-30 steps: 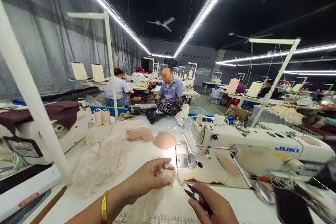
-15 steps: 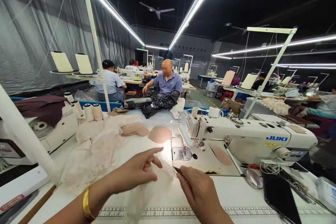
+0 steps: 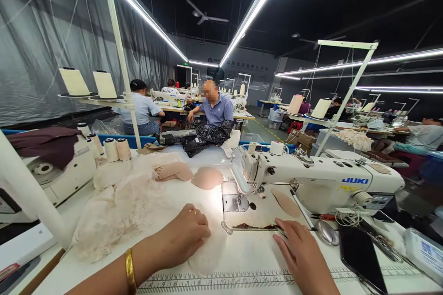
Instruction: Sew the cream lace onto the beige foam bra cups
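My left hand (image 3: 187,236), with a gold bangle on its wrist, is curled with its fingers closed on a pale, thin fabric piece (image 3: 209,253) lying on the white table (image 3: 252,258). My right hand (image 3: 301,253) lies flat on the table, fingers stretched out. Its fingertips touch the front edge of the bed of the white JUKI sewing machine (image 3: 346,184). I see no tool in it. The needle area (image 3: 238,193) is lit, just beyond and between my hands.
Two beige cups (image 3: 207,178) lie behind a heap of pale lace (image 3: 117,212) on the left. Thread cones (image 3: 116,150) stand beyond. A black phone (image 3: 360,253) and a metal spoon-like tool (image 3: 327,233) lie to the right. Other people sit at machines further back.
My right hand held small dark snips near the fabric, then moved right to the machine bed edge and flattened. My left hand went from pointing fingers to closed on the fabric.
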Tool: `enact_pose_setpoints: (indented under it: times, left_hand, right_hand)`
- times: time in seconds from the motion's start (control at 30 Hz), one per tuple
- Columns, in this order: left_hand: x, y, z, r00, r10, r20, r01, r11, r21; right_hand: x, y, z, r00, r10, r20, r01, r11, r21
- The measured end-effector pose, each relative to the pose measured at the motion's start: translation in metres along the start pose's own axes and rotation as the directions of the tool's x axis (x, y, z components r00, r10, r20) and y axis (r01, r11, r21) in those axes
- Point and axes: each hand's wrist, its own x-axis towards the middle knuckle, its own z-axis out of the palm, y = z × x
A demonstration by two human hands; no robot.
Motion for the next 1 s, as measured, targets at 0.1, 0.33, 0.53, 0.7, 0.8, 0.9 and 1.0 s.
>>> enact_pose_setpoints:
  times: [0.1,0.33,0.53,0.7,0.8,0.9,1.0]
  left_hand:
    - [-0.001,0.016,-0.003,0.993,0.003,0.118,0.008,0.995,-0.097]
    - [0.004,-0.011,0.026,0.956,-0.278,-0.094,0.273,0.96,-0.067]
    - [0.016,-0.022,0.029,0.942,-0.297,-0.155,0.242,0.922,-0.301]
    - [0.017,-0.007,0.01,0.937,-0.338,-0.086,0.172,0.662,-0.73]
    - [0.016,-0.003,0.004,0.93,-0.356,-0.088,0.168,0.627,-0.761]
    - [0.014,-0.003,0.007,0.923,-0.38,-0.061,0.203,0.617,-0.761]
    - [0.012,-0.005,0.014,0.937,-0.343,-0.069,0.211,0.712,-0.67]
  right_hand:
    - [0.01,-0.039,0.005,0.976,-0.064,0.209,-0.005,0.949,0.315]
    - [0.032,-0.114,0.059,0.926,-0.129,0.355,-0.033,0.909,0.416]
    - [0.042,-0.108,0.081,0.9,0.001,0.435,-0.265,0.795,0.546]
    - [0.054,-0.111,0.051,0.832,0.107,0.545,-0.534,0.424,0.732]
    - [0.066,-0.119,0.03,0.805,0.131,0.579,-0.583,0.363,0.727]
    - [0.073,-0.123,0.023,0.776,0.136,0.615,-0.62,0.342,0.706]
    - [0.073,-0.125,0.024,0.759,0.131,0.638,-0.642,0.316,0.699]
